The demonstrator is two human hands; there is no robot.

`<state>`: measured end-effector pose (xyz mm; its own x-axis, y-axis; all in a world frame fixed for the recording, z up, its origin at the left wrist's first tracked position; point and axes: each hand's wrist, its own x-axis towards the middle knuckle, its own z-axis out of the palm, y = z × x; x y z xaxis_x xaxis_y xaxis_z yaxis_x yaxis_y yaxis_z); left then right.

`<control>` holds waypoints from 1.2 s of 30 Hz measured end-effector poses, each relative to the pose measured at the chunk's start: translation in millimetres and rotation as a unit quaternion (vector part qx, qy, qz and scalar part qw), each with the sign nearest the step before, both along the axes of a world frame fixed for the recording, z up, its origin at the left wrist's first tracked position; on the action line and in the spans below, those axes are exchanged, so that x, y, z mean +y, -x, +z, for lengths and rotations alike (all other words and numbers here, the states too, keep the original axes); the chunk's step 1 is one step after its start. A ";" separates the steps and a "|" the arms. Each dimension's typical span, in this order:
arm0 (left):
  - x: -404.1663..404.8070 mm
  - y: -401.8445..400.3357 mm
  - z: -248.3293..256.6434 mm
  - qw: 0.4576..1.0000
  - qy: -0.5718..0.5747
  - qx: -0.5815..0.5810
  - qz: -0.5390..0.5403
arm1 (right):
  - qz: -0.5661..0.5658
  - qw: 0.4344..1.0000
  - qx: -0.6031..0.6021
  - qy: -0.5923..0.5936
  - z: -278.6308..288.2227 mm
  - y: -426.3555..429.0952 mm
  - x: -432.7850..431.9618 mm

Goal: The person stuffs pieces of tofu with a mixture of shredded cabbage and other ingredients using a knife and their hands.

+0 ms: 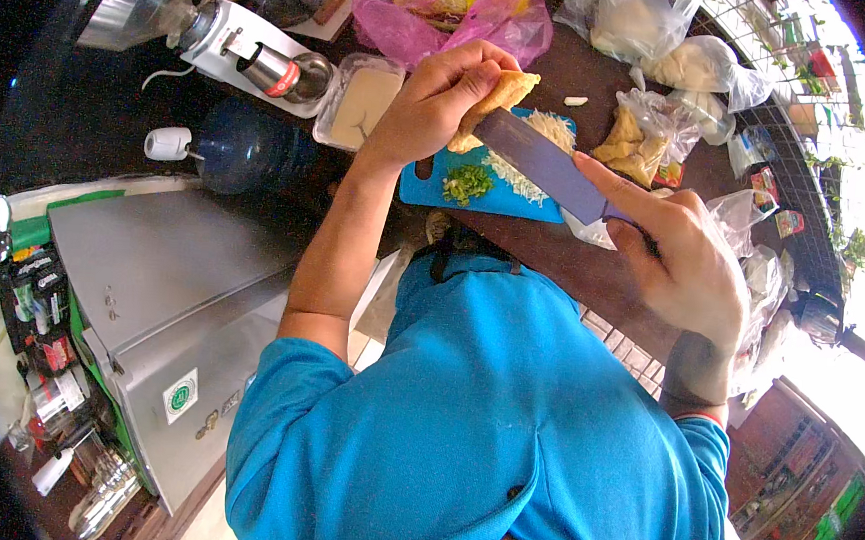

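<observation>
My left hand [444, 98] holds up a golden-brown piece of fried tofu [513, 89] above the cutting board. In my right hand [675, 249] is a kitchen knife [541, 165], its broad blade lying against the tofu and my index finger stretched along the spine. Below them is a blue cutting board [430, 194] with a handle slot at its left end. A small heap of chopped green onion [467, 184] sits at its near left. Shredded white cabbage [518, 180] shows on both sides of the blade, which hides part of it.
Right of the board lies a clear bag of fried tofu pieces [628, 144]. Beige batter fills a plastic tub [365, 103] at the left. Behind are a pink plastic bag [450, 15] and clear bags [630, 28]. A grinder [259, 58] and a blue water jug [249, 148] stand farther left.
</observation>
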<state>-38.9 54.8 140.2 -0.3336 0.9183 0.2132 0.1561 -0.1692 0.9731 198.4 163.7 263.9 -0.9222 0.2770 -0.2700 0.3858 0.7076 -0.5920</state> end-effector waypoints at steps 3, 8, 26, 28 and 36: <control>0.9 0.8 -3.7 0.999 0.000 0.037 0.006 | 0.005 0.999 -0.012 0.032 1.5 1.8 3.9; 4.1 -2.3 -5.6 1.000 -0.012 0.018 0.007 | 0.014 1.000 0.027 0.010 -4.1 -0.5 4.5; 12.2 -11.6 -16.7 0.987 -0.072 -0.120 0.075 | 0.013 0.998 0.059 -0.022 -5.6 -3.0 -5.9; 14.3 -9.8 -22.4 0.988 -0.070 -0.103 0.095 | 0.002 0.999 0.048 0.003 -6.2 -2.3 -7.1; 16.5 -13.2 -26.7 0.972 -0.066 -0.153 0.167 | 0.000 0.999 0.017 -0.043 -5.7 -1.6 -13.1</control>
